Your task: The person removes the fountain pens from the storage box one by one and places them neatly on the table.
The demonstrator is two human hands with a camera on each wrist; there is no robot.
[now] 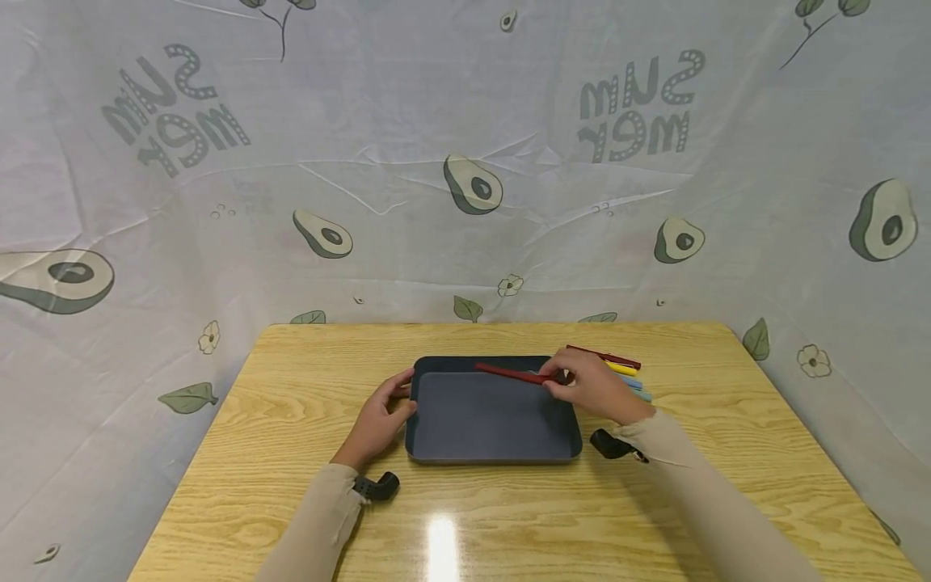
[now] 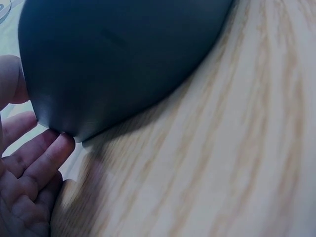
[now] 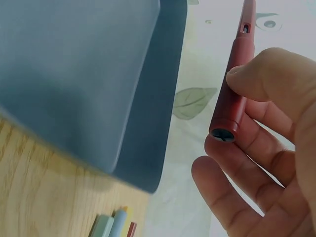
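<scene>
My right hand point(image 1: 598, 388) pinches a dark red pen point(image 1: 511, 373) between thumb and fingers, near one end. The pen lies over the far right part of a dark grey-blue rectangular tray point(image 1: 490, 420), pointing left. In the right wrist view, the pen's point(image 3: 237, 74) near end has a black cross-marked tip, and a small slot shows farther along its barrel. My left hand point(image 1: 376, 424) rests at the tray's left side, its thumb and fingertips at the rim. From the left wrist, relaxed fingers point(image 2: 49, 160) touch the corner of the tray point(image 2: 113, 64).
Right of the tray, partly behind my right hand, lie another dark red pen point(image 1: 618, 359), a yellow pen point(image 1: 623, 369), a blue pen point(image 1: 631, 381) and a teal pen point(image 1: 643, 395). The wooden table point(image 1: 291, 388) ends at a printed cloth point(image 1: 407, 267) behind.
</scene>
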